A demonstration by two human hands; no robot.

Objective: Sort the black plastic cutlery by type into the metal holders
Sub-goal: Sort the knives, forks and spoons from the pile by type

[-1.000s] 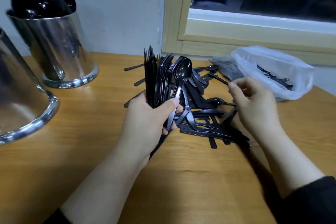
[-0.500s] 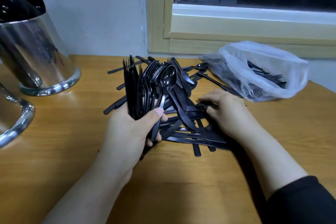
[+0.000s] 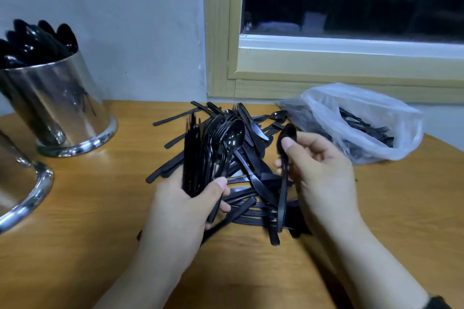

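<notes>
Crowding the cutlery pile (image 3: 253, 173), both hands; bare table (image 3: 100, 208) leftward.

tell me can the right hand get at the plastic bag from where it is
Probably yes. The right hand pinches a spoon just beside the plastic bag, with bare table between and the bag's mouth open. It would need to drop the spoon first.

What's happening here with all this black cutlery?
A person is sorting black plastic cutlery at a wooden table. The left hand grips an upright bundle of cutlery, forks and a spoon among it. The right hand pinches a single spoon above the loose pile. A metal holder at the back left already holds spoons. A plastic bag contains more forks.
</notes>
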